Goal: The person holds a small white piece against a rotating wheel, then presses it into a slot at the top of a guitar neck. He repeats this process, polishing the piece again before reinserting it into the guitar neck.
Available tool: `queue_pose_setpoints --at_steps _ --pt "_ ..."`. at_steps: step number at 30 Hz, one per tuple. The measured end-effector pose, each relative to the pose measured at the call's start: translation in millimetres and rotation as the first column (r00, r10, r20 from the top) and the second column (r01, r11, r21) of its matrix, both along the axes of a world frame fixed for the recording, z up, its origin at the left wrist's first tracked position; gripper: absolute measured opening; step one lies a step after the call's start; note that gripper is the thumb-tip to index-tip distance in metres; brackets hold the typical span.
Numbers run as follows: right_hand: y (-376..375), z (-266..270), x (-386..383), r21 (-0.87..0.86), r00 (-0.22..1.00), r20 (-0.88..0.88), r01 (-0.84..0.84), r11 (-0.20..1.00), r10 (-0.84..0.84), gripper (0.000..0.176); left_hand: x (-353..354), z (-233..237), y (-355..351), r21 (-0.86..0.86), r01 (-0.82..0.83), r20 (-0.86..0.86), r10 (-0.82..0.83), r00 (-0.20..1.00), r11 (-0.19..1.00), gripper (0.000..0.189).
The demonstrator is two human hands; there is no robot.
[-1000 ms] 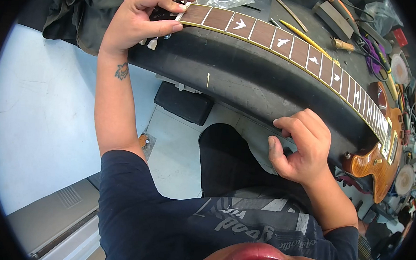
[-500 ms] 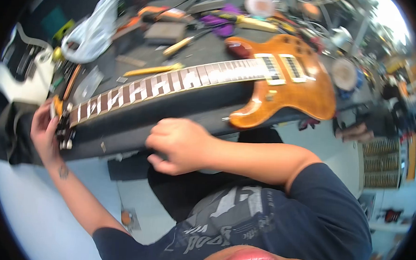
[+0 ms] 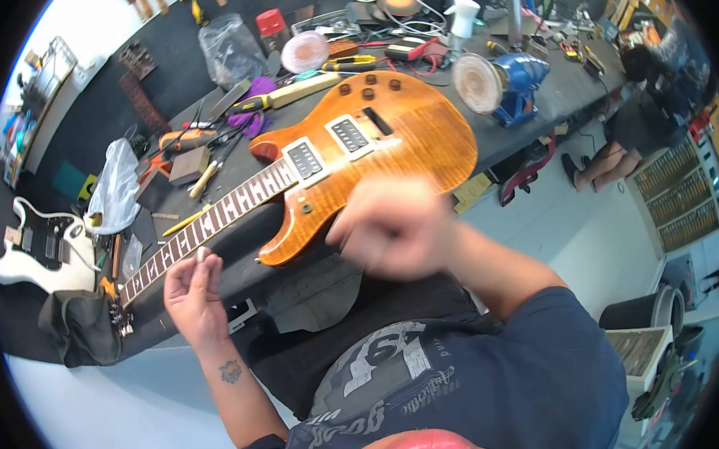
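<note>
Black desk (image 3: 562,89) runs from upper right to lower left, cluttered with tools and cables. Orange guitar (image 3: 396,137) lies flat on it, face up, body toward the desk's near edge, neck (image 3: 213,217) pointing down-left off the body. No strings can be made out on it.

Second person (image 3: 651,85) sits low on the floor, well apart, beyond the guitar's body end. White guitar (image 3: 37,252) lies face up past the orange guitar's headstock end. Dark bag (image 3: 78,323) slumps right at that headstock. Blue grinder (image 3: 517,82), pale wheel facing the guitar, stands near the body's far side. Clear plastic bag (image 3: 116,186) sits behind the neck, near its headstock half.

Right hand (image 3: 392,226) is in the air in front of the guitar body's near edge, overlapping the lower bout. It is heavily motion-blurred and looks loosely curled, but I cannot tell how its fingers stand or whether they hold anything.

Left hand (image 3: 192,293), on the tattooed forearm, is just in front of the neck's near edge at mid-neck, fingers (image 3: 185,271) pressed together, tips up. Small pale bit (image 3: 203,254) shows at the tips, against the neck edge; cannot tell what it is or whether it is pinched.
</note>
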State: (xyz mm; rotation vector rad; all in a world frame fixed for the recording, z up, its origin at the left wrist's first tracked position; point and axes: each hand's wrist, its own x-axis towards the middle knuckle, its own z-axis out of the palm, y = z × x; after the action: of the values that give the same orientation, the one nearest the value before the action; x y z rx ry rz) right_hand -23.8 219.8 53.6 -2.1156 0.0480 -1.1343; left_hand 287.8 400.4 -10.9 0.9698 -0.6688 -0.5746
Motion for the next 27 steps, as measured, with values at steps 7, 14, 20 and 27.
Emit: queue_pose_setpoints --at_steps 7,14,20,27 --pt "-215.3 -96.1 -206.2 0.3 0.171 0.088 0.935 0.19 -0.981 0.026 -103.6 29.7 -121.3 0.161 0.354 -0.042 -0.352 0.935 0.921 0.024" --pt "-264.2 -130.7 -262.9 0.568 0.629 0.073 0.611 0.551 -0.774 0.032 -206.8 46.1 -256.7 0.305 0.505 0.112 -0.558 0.823 0.807 0.025" --pt "-263.3 -132.1 -270.7 0.661 0.633 0.043 0.562 0.497 -0.773 0.028 -238.3 48.2 -299.0 0.377 0.531 0.117 -0.608 0.785 0.759 0.022" --pt "-269.1 -118.0 -277.4 0.706 0.657 -0.068 0.563 0.43 -0.75 0.019 -249.5 49.1 -301.5 0.343 0.574 -0.001 -0.611 0.791 0.743 0.015"
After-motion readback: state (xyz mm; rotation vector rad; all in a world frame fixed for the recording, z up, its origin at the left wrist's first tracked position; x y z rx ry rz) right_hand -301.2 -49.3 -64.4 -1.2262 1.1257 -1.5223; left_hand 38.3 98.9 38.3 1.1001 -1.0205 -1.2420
